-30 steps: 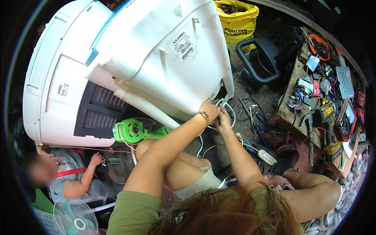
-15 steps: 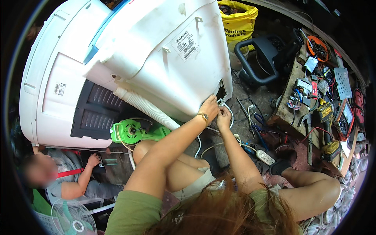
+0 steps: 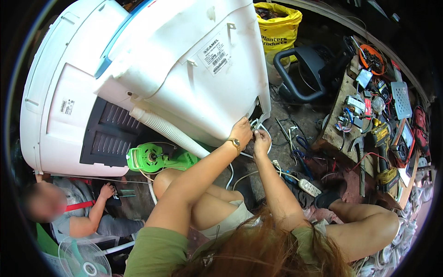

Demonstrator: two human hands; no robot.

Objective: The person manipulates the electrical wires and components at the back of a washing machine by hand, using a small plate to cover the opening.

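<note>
Meeting at the near right corner of the white housing (image 3: 184, 87), the left hand (image 3: 242, 131) and right hand (image 3: 262, 141) are bending their fingers inward, though whether either is gripping the white cord (image 3: 271, 140) cannot be told. By that corner, the cord is looping just beside the right hand, while a green plastic part (image 3: 138, 158) is lying along the housing's near side.

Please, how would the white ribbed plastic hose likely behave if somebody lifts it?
The white ribbed plastic hose would probably flex, since its wall is corrugated. It may feel somewhat stiff, as it runs nearly straight. Those raised rings should make it less slippery.
</note>
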